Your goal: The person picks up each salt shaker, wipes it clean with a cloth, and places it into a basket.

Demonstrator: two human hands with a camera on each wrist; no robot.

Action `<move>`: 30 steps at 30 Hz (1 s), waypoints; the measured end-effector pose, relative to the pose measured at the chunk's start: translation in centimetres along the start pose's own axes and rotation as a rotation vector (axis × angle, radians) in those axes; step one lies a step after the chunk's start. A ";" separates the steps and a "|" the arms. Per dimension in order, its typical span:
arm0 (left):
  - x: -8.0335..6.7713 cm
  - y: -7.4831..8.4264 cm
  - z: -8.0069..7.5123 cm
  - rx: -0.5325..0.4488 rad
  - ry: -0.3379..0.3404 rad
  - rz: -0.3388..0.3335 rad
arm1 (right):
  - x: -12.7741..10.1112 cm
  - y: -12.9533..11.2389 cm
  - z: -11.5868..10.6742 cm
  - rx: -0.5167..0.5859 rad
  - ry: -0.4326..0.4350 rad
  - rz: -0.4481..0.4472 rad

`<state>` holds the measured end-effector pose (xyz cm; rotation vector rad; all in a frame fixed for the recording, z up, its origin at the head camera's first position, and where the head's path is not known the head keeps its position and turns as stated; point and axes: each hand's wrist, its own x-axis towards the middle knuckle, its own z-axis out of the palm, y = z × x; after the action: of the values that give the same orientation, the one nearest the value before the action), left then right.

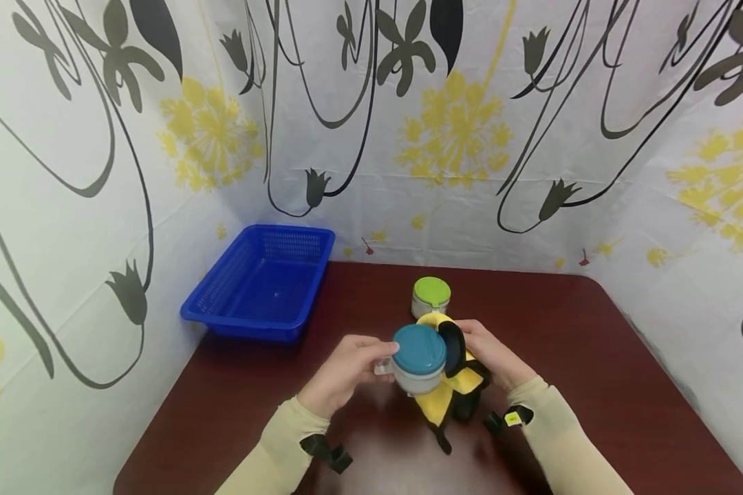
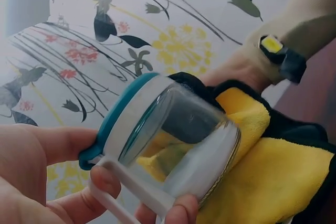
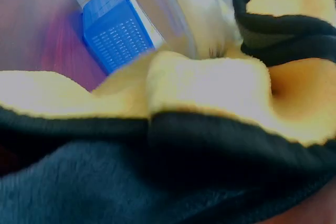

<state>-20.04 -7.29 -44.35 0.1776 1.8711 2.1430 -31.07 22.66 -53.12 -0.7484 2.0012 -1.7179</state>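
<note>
A clear jar with a teal lid (image 1: 420, 349) and a pale handle (image 2: 139, 184) is held up above the table. My left hand (image 1: 349, 371) grips it by the handle, its thumb at the lid's edge. In my right hand (image 1: 492, 350) is a yellow cloth with black backing and trim (image 2: 278, 171), bunched against the jar's side. One corner of the cloth hangs down below the jar. The cloth hides most of the right fingers. In the right wrist view the cloth (image 3: 210, 85) fills most of the picture.
Behind the hands stands another jar with a green lid (image 1: 432, 292). A blue plastic basket (image 1: 297, 323) sits at the table's back left. The dark red table (image 1: 594, 385) meets patterned white sheeting (image 1: 508, 240) at the back and sides.
</note>
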 end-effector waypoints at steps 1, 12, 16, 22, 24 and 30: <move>0.1 0.0 -0.1 0.002 0.011 0.011 | -0.9 -2.9 1.2 0.042 0.008 -0.017; 0.3 0.0 -0.1 -0.017 0.064 0.025 | -3.2 -9.7 5.0 -0.001 0.255 0.058; 0.4 0.1 -0.1 -0.037 0.105 0.031 | -3.3 -9.2 5.6 -0.148 0.387 -0.077; 0.5 0.2 0.1 -0.059 0.139 0.047 | -3.6 -10.4 7.9 -0.402 0.580 -0.312; 0.5 0.2 0.1 -0.065 0.148 0.050 | -3.6 -10.8 8.6 -0.513 0.610 -0.405; 0.4 0.4 0.3 -0.054 0.165 0.062 | -3.6 -11.4 9.8 -0.893 0.597 -0.712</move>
<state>-20.40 -6.97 -43.98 0.0488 1.9160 2.3105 -20.65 16.19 -43.70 -1.5030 3.2861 -1.3796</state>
